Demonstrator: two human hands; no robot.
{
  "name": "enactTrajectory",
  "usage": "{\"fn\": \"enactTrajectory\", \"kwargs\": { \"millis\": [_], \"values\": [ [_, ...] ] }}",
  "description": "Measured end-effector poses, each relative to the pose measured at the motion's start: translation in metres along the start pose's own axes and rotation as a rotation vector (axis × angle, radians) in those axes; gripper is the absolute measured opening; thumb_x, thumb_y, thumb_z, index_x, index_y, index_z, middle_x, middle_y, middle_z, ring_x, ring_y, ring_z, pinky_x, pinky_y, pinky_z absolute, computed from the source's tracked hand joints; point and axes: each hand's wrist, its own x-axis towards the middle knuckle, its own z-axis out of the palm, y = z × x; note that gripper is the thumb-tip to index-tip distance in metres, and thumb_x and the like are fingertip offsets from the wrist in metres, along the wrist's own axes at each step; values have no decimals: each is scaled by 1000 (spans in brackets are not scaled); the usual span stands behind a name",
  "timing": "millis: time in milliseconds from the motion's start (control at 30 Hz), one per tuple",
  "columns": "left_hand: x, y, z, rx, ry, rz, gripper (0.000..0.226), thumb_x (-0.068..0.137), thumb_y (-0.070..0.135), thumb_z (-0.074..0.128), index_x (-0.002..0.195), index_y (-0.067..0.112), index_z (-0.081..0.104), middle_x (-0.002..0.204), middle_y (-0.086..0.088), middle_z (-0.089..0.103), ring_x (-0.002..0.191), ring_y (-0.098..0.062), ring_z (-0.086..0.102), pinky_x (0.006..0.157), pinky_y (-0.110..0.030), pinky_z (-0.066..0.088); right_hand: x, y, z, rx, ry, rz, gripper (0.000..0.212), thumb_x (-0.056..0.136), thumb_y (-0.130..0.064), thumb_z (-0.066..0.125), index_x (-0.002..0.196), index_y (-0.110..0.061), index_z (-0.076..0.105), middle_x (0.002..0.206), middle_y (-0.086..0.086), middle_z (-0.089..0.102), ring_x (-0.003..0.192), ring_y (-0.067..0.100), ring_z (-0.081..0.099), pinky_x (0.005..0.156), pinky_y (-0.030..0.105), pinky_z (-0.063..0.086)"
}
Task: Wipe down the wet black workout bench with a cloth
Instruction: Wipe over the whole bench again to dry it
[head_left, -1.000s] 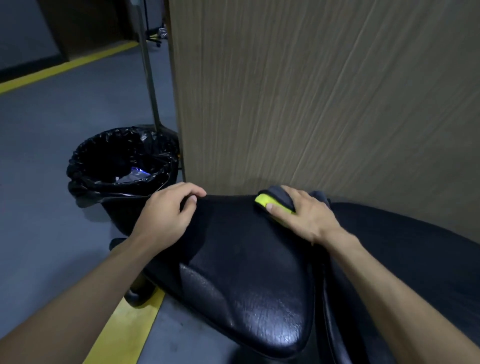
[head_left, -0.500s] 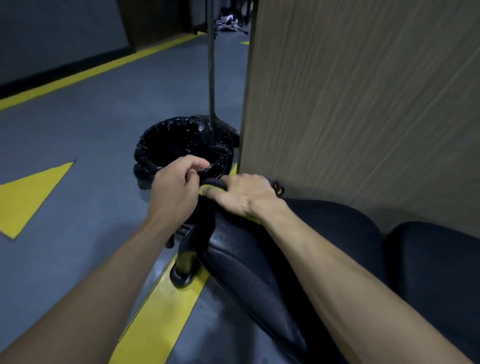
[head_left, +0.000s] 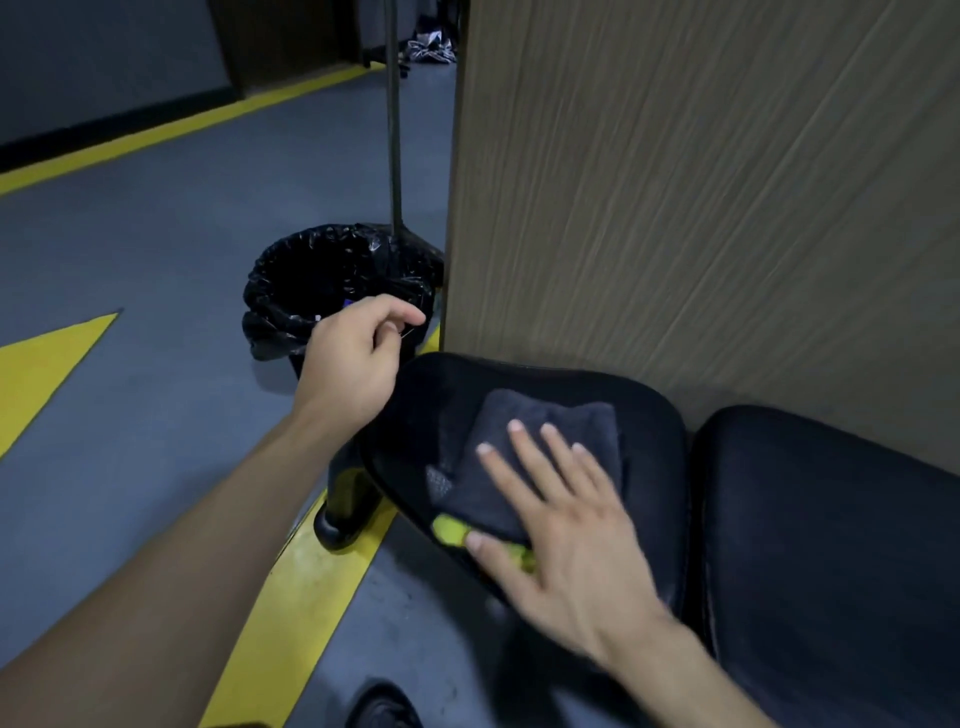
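The black workout bench has a small seat pad (head_left: 654, 415) and a longer pad (head_left: 831, 530) to its right, both close against a wooden panel. A folded dark grey cloth (head_left: 550, 421) with a yellow-green edge lies on the seat pad. My right hand (head_left: 566, 535) lies flat on the cloth with fingers spread and straight, pressing it onto the pad. My left hand (head_left: 353, 358) hovers off the bench just left of the seat pad's far corner, fingers loosely curled, with nothing visible in it.
A bin lined with a black bag (head_left: 291, 291) stands on the grey floor just beyond my left hand. A thin metal pole (head_left: 393, 130) rises behind it. The wooden panel (head_left: 675, 182) walls off the far side. The bench's foot (head_left: 348, 514) rests on a yellow floor stripe (head_left: 280, 613).
My right hand has slid the cloth from the seat pad's far edge back onto its top and now lies flat. My left hand has let go of the pad's edge and lifted.
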Motion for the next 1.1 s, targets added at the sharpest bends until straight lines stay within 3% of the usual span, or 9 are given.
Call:
{"fn": "enactTrajectory", "kwargs": {
  "millis": [100,200,367,533,667,867,967,1033,1100],
  "values": [
    [-5,-2,-6,-11,31,12,37,97,2,43,106,21,73,105,9,71,103,-3,64,84,-9,44,25,-13,6,10,-25,-94,72,94,-71,33,157,-37,25,167,-1,16,155,26,10,125,45,9],
    [-12,-5,-17,-61,121,-45,37,98,4,42,105,21,74,100,10,72,100,-3,66,81,-3,41,98,-15,11,23,-117,-78,74,92,-76,28,157,-40,22,168,-2,13,155,26,8,124,43,3],
    [-31,-8,-36,-127,222,-123,37,95,6,41,100,24,72,99,11,73,97,-6,68,85,-22,51,169,-37,21,-34,-285,-77,81,88,-82,24,157,-39,20,168,-2,10,155,27,4,123,47,2],
    [-65,5,-41,-76,204,-165,34,99,5,43,101,24,71,95,15,71,87,16,61,71,0,39,96,-31,16,-40,-183,-300,99,75,-88,40,158,-40,16,168,-3,7,155,26,2,124,47,2],
    [-106,25,-42,-29,117,-159,34,102,8,42,103,27,70,94,21,67,86,22,57,68,2,36,31,-16,14,-99,-73,-381,94,75,-66,61,157,-35,26,167,2,17,154,30,14,124,48,12],
    [-196,55,-40,-12,12,-104,32,101,9,44,103,27,70,96,15,70,93,12,61,71,-2,38,-76,13,-3,-114,-61,-335,93,71,-37,75,154,-33,34,164,1,28,151,29,25,122,47,23],
    [-247,69,-34,-11,-77,-65,30,101,12,47,103,30,70,96,15,72,94,-3,66,78,-19,48,-131,36,-26,58,-76,-229,83,76,-25,67,152,-35,37,161,-7,33,149,19,29,120,42,30],
    [-279,82,-29,-22,-154,-20,23,101,20,51,105,36,68,93,13,71,89,-6,66,77,-24,51,-168,39,-52,256,-75,-64,76,77,-25,59,148,-42,41,150,-15,48,138,8,45,109,31,40],
    [-307,102,-22,-63,-238,15,21,100,23,55,112,37,66,101,17,70,94,2,63,75,-11,46,-203,37,-83,490,-80,67,66,77,-24,59,140,-44,50,116,-21,68,100,-1,63,87,24,46]
  ]
}}
